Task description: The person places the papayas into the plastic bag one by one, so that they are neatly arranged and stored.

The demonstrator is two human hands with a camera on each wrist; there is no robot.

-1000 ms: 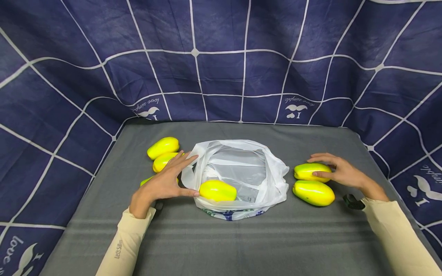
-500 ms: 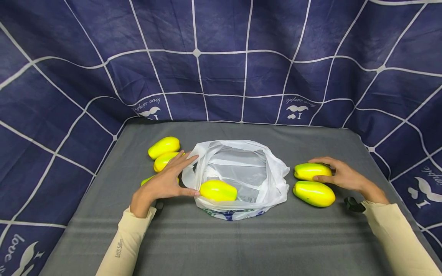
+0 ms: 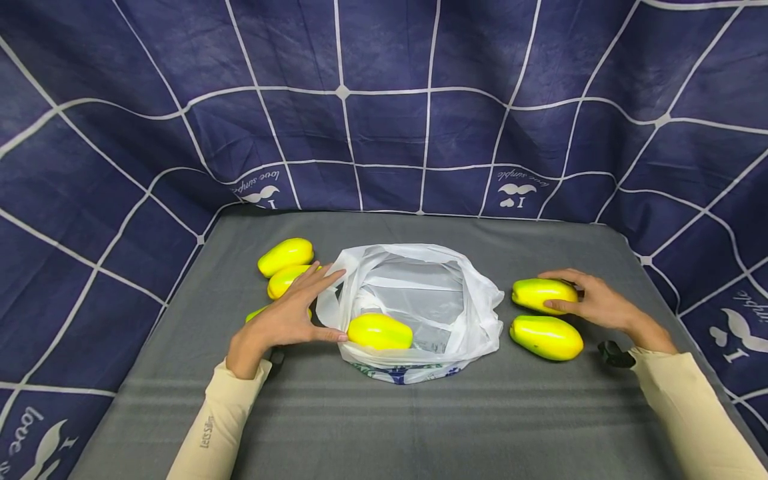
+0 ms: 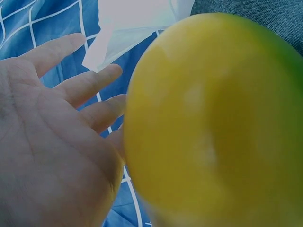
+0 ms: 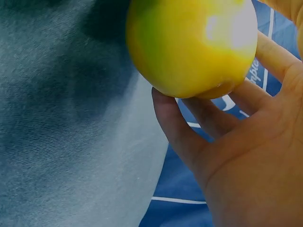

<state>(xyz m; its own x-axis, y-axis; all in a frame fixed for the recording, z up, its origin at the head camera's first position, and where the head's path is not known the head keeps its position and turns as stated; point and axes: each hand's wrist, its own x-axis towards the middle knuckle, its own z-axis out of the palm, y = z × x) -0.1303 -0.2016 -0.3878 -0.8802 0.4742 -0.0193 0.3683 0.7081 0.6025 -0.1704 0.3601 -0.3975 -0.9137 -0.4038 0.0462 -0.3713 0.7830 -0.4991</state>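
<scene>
A white plastic bag (image 3: 480, 320) stands with its mouth open in the middle, a yellow-green papaya (image 3: 380, 332) lying inside near its front rim. My left hand (image 3: 279, 317) is at the bag's left rim, fingers spread and nearly straight, thumb tip beside that papaya. In the left wrist view, a papaya (image 4: 213, 118) fills the right side, close to the camera, beside the spread left hand (image 4: 52, 123). At the right, my right hand (image 3: 600, 303) grips another papaya (image 3: 540, 295) by its right end. The right wrist view shows fingers and thumb around this papaya (image 5: 194, 47).
One more papaya (image 3: 546, 338) lies just in front of the gripped one. Left of the bag are a papaya (image 3: 285, 257), another papaya (image 3: 285, 281) partly behind the left hand, and a mostly hidden papaya (image 3: 255, 313). Blue gridded cloth (image 3: 384, 133) surrounds the grey table (image 3: 414, 427).
The right hand and its papaya have shifted slightly up in the head view, widening the gap to the papaya in front. The left hand and the bag have stayed in place.
</scene>
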